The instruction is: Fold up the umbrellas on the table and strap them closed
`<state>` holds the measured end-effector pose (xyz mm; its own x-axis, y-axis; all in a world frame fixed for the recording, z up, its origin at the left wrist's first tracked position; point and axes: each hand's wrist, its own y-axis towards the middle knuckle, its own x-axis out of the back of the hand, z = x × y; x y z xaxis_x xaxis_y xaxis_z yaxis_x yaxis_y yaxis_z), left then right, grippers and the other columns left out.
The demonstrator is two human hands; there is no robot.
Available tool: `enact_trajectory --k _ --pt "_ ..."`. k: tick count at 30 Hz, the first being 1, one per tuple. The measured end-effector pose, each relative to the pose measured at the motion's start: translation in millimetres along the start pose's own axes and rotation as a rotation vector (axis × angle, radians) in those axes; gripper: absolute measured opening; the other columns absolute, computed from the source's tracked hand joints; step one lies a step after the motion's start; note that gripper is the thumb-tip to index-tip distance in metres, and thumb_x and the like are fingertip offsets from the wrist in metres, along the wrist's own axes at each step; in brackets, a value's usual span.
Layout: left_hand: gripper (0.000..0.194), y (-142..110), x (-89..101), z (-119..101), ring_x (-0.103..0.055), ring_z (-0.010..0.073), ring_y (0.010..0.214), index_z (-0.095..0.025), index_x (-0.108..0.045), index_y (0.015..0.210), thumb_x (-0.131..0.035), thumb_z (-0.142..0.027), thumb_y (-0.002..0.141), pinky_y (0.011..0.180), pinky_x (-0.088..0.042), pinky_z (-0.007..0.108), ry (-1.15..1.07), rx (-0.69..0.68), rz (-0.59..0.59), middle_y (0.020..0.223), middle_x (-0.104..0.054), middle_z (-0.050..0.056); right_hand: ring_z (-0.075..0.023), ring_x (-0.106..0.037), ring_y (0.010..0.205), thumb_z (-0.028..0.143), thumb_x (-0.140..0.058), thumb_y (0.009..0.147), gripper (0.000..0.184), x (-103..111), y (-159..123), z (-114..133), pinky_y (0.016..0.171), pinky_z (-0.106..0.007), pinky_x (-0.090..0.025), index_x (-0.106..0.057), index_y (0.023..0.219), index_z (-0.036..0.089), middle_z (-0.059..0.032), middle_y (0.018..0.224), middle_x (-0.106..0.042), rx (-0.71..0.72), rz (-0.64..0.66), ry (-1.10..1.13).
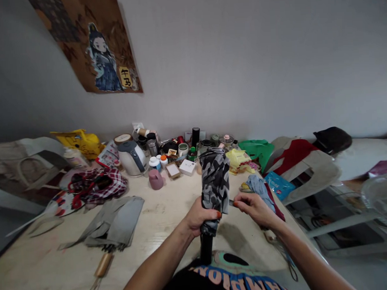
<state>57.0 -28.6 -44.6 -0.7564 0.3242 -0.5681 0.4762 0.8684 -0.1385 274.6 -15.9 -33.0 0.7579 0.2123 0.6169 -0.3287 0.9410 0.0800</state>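
Observation:
A folded umbrella (pixel 215 178) in black and grey camouflage stands upright in front of my chest, its black handle pointing down toward my shirt. My left hand (pixel 199 215) is wrapped round the lower part of its canopy. To the right, my right hand (pixel 252 206) pinches the end of a short dark strap that reaches out from the canopy. On the table to the left lies a second umbrella (pixel 115 223), grey and loosely folded, with a wooden handle. Another handle with a wrist cord (pixel 292 271) lies near my right forearm, mostly hidden.
Along the wall side of the table (pixel 158 219) stand an electric kettle (pixel 132 158), a pink cup-like object (pixel 155 179), a white box (pixel 187 167) and several bottles. A checked cloth bag (pixel 108 183) is at left. Crumpled blue cloth (pixel 259 187) and a chair (pixel 310 170) are at right.

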Motion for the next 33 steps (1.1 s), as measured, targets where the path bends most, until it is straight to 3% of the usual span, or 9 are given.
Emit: enact_trajectory --k 4,7,11,14,17,20,30,33 --pt "0.047 0 -6.9 1 -0.052 0.0081 0.058 -0.012 -0.066 0.087 -0.082 -0.022 0.043 0.053 -0.041 0.019 0.036 -0.017 -0.008 0.071 -0.063 0.002 -0.0123 -0.043 0.054 0.034 -0.054 0.078 0.024 5 7 -20 0.052 -0.024 -0.033 -0.055 0.06 0.018 0.0016 0.055 -0.05 -0.024 -0.186 -0.063" --pt "0.045 6 -11.7 0 -0.054 0.0105 0.063 -0.012 -0.066 0.09 -0.076 -0.016 0.046 0.058 -0.043 0.021 0.18 -0.03 -0.095 0.075 -0.065 0.003 -0.011 -0.038 0.049 0.04 -0.054 0.077 0.03 7 3 -20 0.046 -0.023 -0.029 -0.053 0.057 0.018 0.003 0.05 -0.045 -0.099 -0.242 0.038" --pt "0.032 19 -16.2 1 -0.056 0.0118 0.064 -0.013 -0.064 0.084 -0.069 -0.013 0.052 0.059 -0.044 0.022 0.46 -0.088 -0.289 0.074 -0.065 0.002 -0.0115 -0.043 0.052 0.043 -0.06 0.076 0.032 3 -5 8 0.048 -0.023 -0.033 -0.053 0.057 0.018 0.0017 0.054 -0.05 -0.09 -0.273 0.074" --pt "0.034 28 -20.1 6 -0.06 0.0157 0.07 -0.014 -0.062 0.087 -0.07 -0.016 0.055 0.064 -0.045 0.024 0.708 -0.156 -0.416 0.079 -0.067 0.004 -0.0122 -0.047 0.055 0.038 -0.062 0.077 0.027 -10 -7 31 0.052 -0.023 -0.037 -0.055 0.06 0.018 0.001 0.057 -0.054 -0.052 -0.312 0.08" --pt "0.042 32 -23.5 9 -0.062 0.0199 0.078 -0.015 -0.059 0.096 -0.072 -0.02 0.057 0.069 -0.046 0.028 0.936 -0.166 -0.511 0.087 -0.069 0.007 -0.013 -0.052 0.057 0.032 -0.058 0.081 0.015 -26 -5 43 0.054 -0.024 -0.041 -0.061 0.078 0.018 0.0 0.064 -0.059 -0.046 -0.315 0.162" --pt "0.045 33 -25.0 10 -0.063 0.0211 0.081 -0.016 -0.057 0.1 -0.074 -0.023 0.058 0.071 -0.046 0.028 0.98 -0.162 -0.509 0.091 -0.069 0.008 -0.0141 -0.057 0.062 0.028 -0.057 0.082 0.011 -37 -4 44 0.058 -0.025 -0.044 -0.06 0.088 0.018 -0.0011 0.071 -0.062 -0.036 -0.361 0.17" --pt "0.059 26 -26.0 5 -0.065 0.0247 0.09 -0.017 -0.051 0.119 -0.071 -0.023 0.064 0.074 -0.046 0.03 0.991 -0.217 -0.51 0.099 -0.07 0.011 -0.0126 -0.053 0.054 0.033 -0.057 0.084 0.016 -49 -1 53 0.049 -0.023 -0.04 -0.052 0.075 0.02 0.0 0.064 -0.058 -0.063 -0.367 0.369" --pt "0.057 28 -25.6 4 -0.065 0.0241 0.087 -0.016 -0.053 0.115 -0.072 -0.022 0.062 0.073 -0.046 0.029 0.959 -0.195 -0.508 0.097 -0.07 0.01 -0.0109 -0.049 0.05 0.033 -0.057 0.085 0.018 -46 -7 56 0.047 -0.022 -0.038 -0.052 0.073 0.02 0.0012 0.061 -0.055 -0.034 -0.388 0.376"
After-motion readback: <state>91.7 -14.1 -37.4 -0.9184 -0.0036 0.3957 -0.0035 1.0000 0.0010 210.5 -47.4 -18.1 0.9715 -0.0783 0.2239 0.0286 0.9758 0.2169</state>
